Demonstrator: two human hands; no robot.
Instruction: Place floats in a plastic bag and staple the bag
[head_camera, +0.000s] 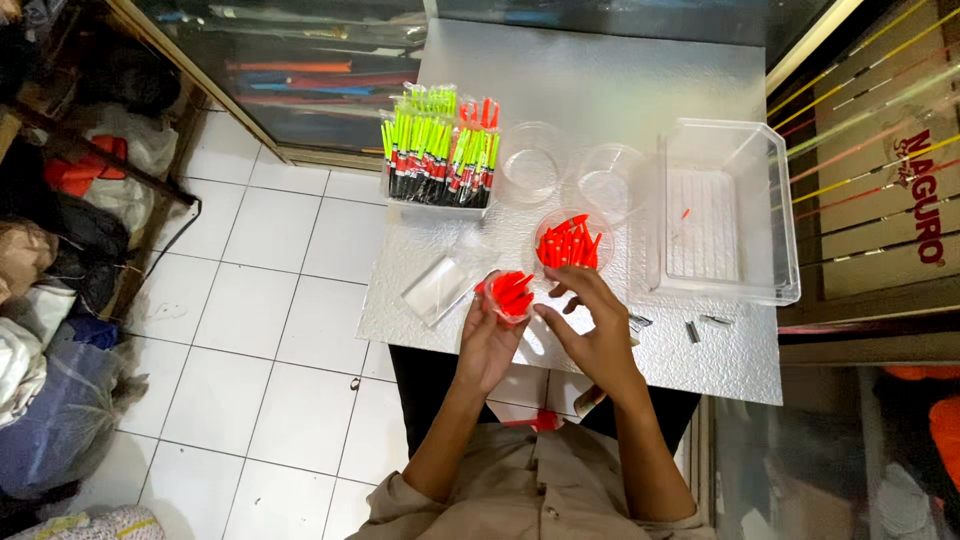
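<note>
The little round cup (510, 293) full of red sticks sits in the left hand (487, 345), near the middle of the silver table (700, 365). The left hand's fingers are curled around it and hold it up. To its left a flat clear bag (440, 285) lies on the table. Far behind stands a box of green and red floats (440, 155). The right hand (592, 335) is just beside the cup, fingers bent and touching it, but I cannot tell if it grips anything. Just beyond that hand sits another cup of red sticks (570, 240), and behind it are two clear cups with nothing in them (565, 172). On the right stands a big clear box (722, 210).
</note>
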